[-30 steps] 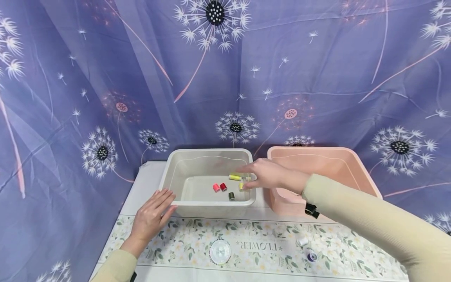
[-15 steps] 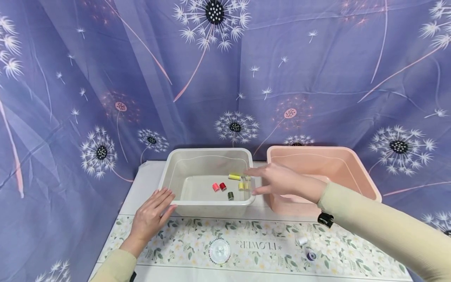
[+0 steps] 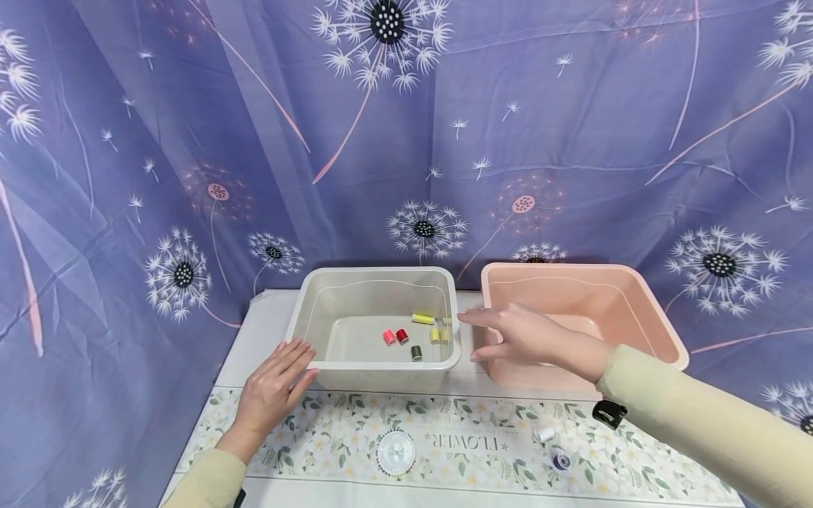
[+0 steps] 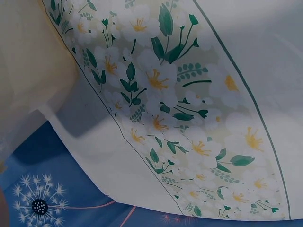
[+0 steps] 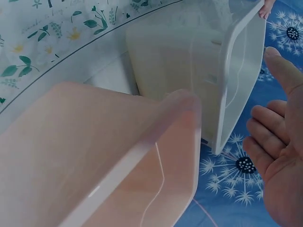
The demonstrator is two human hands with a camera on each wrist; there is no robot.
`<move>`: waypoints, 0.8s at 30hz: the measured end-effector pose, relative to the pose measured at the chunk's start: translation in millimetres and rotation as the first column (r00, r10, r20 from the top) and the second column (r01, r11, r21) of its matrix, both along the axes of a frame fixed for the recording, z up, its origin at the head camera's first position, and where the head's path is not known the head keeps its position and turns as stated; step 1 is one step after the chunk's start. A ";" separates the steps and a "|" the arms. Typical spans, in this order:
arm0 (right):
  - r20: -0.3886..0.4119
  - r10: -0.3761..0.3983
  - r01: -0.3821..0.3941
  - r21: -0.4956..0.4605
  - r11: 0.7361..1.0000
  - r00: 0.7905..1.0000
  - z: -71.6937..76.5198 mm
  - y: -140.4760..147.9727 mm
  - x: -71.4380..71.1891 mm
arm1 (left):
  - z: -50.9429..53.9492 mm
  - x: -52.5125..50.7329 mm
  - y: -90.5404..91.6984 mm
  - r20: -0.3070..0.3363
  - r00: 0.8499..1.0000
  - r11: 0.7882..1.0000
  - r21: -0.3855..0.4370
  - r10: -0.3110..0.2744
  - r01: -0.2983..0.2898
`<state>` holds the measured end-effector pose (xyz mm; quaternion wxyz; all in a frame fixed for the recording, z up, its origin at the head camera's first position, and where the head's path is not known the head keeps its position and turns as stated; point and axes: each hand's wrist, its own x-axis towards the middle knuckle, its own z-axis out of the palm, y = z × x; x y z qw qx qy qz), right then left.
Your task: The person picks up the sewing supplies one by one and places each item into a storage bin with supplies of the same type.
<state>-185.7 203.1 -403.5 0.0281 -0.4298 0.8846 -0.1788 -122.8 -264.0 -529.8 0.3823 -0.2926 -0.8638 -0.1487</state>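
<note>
Small thread spools lie in the right half of the off-white bin [image 3: 375, 366]: a yellow spool [image 3: 423, 319], a paler yellow spool [image 3: 435, 335] near the right wall, a red spool [image 3: 402, 336], a pink spool [image 3: 389, 338] and a dark green spool [image 3: 416, 353]. My left hand [image 3: 269, 388] rests with extended fingers at that bin's front left corner. Over the gap between the bins and the left part of the pink bin [image 3: 584, 268] is my right hand [image 3: 524, 335]; the right wrist view shows its palm [image 5: 284, 175] holding nothing, fingers loose.
On the floral table runner [image 3: 343, 423] lie a white spool [image 3: 545, 434], a purple spool [image 3: 561, 461] and a round clear disc [image 3: 396, 452] with beaded edge. A purple dandelion-print curtain [image 3: 356, 155] hangs close behind the bins.
My right hand has drawn back rightward, from inside the off-white bin near the yellow spools to above the pink bin's left side. The left hand stays put.
</note>
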 end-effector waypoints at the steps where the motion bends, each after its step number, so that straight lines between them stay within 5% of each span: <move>1: -0.004 -0.001 0.001 -0.004 1.000 1.000 -0.3 1.4 0.9 | 0.0 0.0 0.0 0.000 1.000 1.000 0.000 0.000 0.000; 24: -0.040 -0.051 0.048 -0.053 0.997 0.998 -5.9 26.2 27.7 | 0.0 0.1 -0.3 0.004 1.000 1.000 -0.001 0.002 -0.002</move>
